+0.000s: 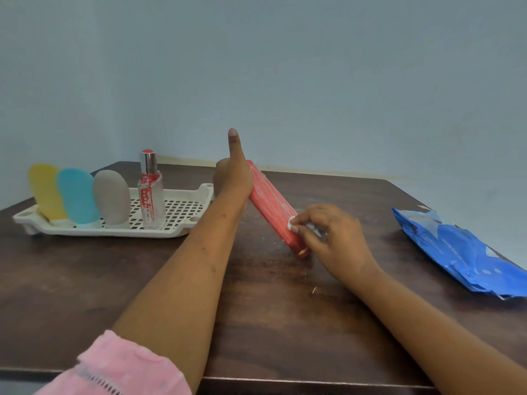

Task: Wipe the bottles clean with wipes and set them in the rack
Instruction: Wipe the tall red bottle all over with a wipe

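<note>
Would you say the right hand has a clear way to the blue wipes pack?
Probably yes: the blue wipes pack lies to the right of the right hand with only bare table between them, though that hand is pinching a wipe against the red bottle.

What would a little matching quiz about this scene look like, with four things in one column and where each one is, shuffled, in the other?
Things:
1. red bottle
2. clear spray bottle
3. blue wipes pack
4. white wipe

Places:
A. lying on the table, at the right
B. pinched in the right hand
C. standing upright in the rack
D. gripped, tilted, by the left hand

Pairs: 1-D, 2-C, 3-A, 4-B
</note>
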`<move>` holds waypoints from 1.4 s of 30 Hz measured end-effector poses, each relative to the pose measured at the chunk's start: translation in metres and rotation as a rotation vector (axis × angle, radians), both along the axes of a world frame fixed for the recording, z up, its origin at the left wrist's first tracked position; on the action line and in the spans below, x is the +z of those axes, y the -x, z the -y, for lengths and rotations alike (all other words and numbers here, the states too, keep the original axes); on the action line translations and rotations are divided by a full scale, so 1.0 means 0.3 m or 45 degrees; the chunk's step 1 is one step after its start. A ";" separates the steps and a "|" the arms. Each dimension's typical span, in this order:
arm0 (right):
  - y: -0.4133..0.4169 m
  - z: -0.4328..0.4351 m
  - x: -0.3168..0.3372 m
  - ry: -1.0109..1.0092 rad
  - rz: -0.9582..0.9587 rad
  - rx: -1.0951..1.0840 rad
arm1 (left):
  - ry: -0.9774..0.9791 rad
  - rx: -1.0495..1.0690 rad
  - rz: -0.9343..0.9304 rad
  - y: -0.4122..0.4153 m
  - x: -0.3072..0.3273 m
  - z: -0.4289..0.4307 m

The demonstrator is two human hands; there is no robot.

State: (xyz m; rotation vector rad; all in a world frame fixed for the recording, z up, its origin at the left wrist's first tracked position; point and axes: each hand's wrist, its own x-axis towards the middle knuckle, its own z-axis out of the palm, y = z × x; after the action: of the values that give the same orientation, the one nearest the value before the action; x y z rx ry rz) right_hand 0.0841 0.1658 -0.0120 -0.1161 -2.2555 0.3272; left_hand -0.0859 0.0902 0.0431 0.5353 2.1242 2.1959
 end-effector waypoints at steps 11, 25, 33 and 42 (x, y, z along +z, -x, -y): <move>-0.022 0.007 0.011 -0.082 0.078 0.033 | 0.054 0.038 0.079 0.009 -0.015 0.005; -0.011 0.045 0.009 -0.538 0.060 0.059 | 0.022 0.000 0.092 0.013 -0.020 -0.005; -0.016 0.032 -0.002 -0.528 0.149 0.087 | -0.010 0.003 0.112 0.017 -0.025 -0.006; -0.017 0.015 -0.001 -0.216 0.080 0.037 | -0.228 -0.244 0.177 0.012 -0.035 0.000</move>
State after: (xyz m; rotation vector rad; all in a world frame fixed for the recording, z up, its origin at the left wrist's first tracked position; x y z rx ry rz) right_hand 0.0891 0.1612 -0.0123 -0.0046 -2.3381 0.1483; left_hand -0.0896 0.0900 0.0327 0.5522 1.7431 2.2541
